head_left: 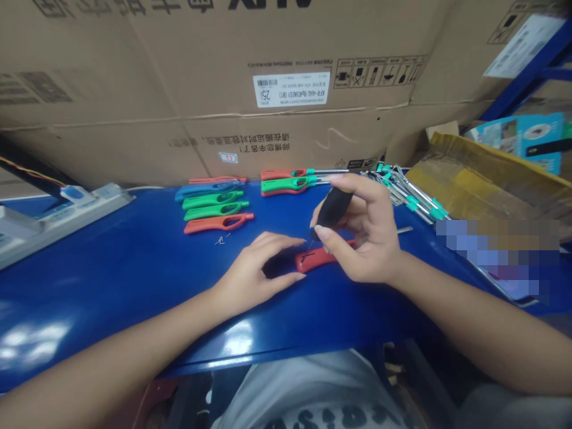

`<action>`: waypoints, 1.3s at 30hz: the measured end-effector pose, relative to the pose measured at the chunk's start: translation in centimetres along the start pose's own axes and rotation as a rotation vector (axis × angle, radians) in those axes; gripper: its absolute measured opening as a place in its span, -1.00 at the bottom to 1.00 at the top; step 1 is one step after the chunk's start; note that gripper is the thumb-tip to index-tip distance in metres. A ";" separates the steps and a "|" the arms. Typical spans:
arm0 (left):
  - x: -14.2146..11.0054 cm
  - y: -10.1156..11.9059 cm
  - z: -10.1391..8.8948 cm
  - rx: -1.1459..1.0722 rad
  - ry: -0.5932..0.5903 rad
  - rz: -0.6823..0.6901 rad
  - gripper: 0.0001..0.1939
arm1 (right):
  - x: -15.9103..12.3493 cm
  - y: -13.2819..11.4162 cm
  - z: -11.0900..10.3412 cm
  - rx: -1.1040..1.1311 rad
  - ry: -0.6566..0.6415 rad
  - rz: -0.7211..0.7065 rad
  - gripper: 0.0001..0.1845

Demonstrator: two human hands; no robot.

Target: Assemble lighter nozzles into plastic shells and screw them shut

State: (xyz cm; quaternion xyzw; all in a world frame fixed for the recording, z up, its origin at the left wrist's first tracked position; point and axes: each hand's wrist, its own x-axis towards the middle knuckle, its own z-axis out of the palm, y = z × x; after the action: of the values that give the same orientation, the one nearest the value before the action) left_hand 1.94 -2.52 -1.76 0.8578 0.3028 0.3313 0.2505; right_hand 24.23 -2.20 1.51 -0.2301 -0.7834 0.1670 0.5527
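**Screwdriver down on the red handle, tiny screws close by**

Right up front, the left hand rests on the blue worktop, its fingers curved half open around the near end of a red lighter handle; whether they're actually gripping, I can't tell from here. The right hand pinches a black-handled screwdriver firmly, its thin tip down at the red handle's open side. Out to the left lie a few tiny screws. Further back, five rodless handles sit in red, green and blue. Beside them, at least two handles already carry metal rods, while a heap of green-collared rods lies loose before the cardboard carton.
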 end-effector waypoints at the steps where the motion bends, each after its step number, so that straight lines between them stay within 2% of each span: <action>1: -0.1 -0.1 0.0 0.035 -0.017 0.000 -0.49 | 0.0 0.1 -0.1 -0.013 0.005 0.006 -0.33; 4: -0.2 -0.5 0.4 0.072 -0.073 0.013 -0.44 | 0.0 0.4 -0.1 -0.021 0.011 0.007 -0.33; 9: -0.2 -0.7 1.0 0.070 -0.102 0.011 -0.48 | -0.3 0.5 0.2 -0.004 -0.012 0.013 -0.32; 17: -0.1 -0.6 1.4 0.060 -0.114 -0.004 -0.56 | -0.6 0.8 0.3 -0.008 -0.046 -0.019 -0.27; 24: 0.0 -0.7 1.5 0.065 -0.129 0.001 -0.55 | -0.7 0.8 0.4 -0.006 -0.059 -0.090 -0.26; 39: 0.1 -0.7 1.4 0.051 -0.116 0.014 -0.60 | -0.7 0.8 0.4 -0.007 -0.071 -0.093 -0.26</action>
State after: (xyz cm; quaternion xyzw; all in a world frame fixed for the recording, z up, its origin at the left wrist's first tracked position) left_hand 2.75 -2.33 -3.09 0.8837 0.2901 0.2748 0.2436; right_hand 24.16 -1.95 0.43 -0.1894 -0.8128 0.1465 0.5311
